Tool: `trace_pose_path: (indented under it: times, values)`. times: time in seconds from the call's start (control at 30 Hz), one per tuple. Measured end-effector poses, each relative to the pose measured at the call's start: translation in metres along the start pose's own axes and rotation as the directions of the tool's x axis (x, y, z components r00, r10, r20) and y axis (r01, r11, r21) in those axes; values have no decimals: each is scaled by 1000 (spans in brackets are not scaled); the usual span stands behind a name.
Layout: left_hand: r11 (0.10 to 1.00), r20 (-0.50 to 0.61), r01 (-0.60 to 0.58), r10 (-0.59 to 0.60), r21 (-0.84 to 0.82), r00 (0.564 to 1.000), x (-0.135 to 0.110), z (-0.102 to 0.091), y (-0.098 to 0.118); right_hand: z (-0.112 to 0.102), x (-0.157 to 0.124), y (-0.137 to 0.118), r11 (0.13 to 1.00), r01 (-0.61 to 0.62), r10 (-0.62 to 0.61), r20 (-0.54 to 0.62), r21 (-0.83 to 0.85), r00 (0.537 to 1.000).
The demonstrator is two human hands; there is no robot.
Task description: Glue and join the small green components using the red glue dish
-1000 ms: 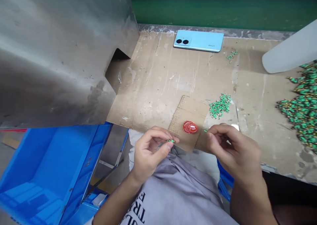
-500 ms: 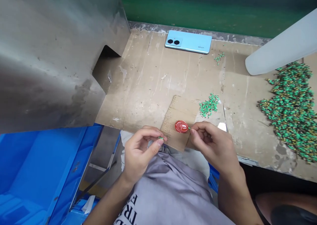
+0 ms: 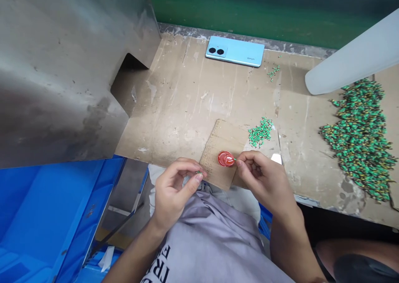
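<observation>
My left hand [image 3: 173,191] is closed in a pinch, with a small green piece [image 3: 198,173] between thumb and forefinger. My right hand [image 3: 264,181] also pinches a tiny green piece [image 3: 235,159], whose tip reaches the right rim of a small round cup of glossy red liquid [image 3: 223,159]. The cup sits on a loose rectangle of cardboard [image 3: 215,141] close to the table's front edge. Just behind my right hand lies a small heap of green pieces with dark ends [image 3: 260,132]. Their exact kind is too small to tell.
A large pile of similar green pieces [image 3: 358,137] spreads over the right side, under a white tube [image 3: 352,54]. A light blue phone [image 3: 235,51] lies at the back. On the left stand a metal housing [image 3: 62,79] and a blue bin [image 3: 62,216]. Another person's limb shows bottom right.
The view has shifted slightly. My right hand has edged the green piece closer in at the cup's rim, touching or nearly touching the red liquid. My left hand keeps its pinch.
</observation>
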State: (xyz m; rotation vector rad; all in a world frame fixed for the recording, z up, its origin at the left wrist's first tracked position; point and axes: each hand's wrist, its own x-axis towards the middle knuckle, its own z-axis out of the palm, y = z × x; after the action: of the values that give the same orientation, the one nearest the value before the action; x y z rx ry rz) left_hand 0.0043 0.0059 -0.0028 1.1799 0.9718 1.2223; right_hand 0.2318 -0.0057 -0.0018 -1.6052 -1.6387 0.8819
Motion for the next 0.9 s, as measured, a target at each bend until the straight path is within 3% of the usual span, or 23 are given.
trace_pose_path:
  times: [0.6,0.73,0.9]
  values:
    - [997,4,14,-15,79,1000,-1,0,-1,-4,0,-3,997,67,-70,-73,-47,995]
    - [973,10,-75,74,216,997,-2,-3,-7,-1,-9,-8,982,164,-171,-74,-96,982]
    - [930,33,-138,135,342,990,-1,-9,-10,19,-20,-16,910,322,-323,40,-260,945]
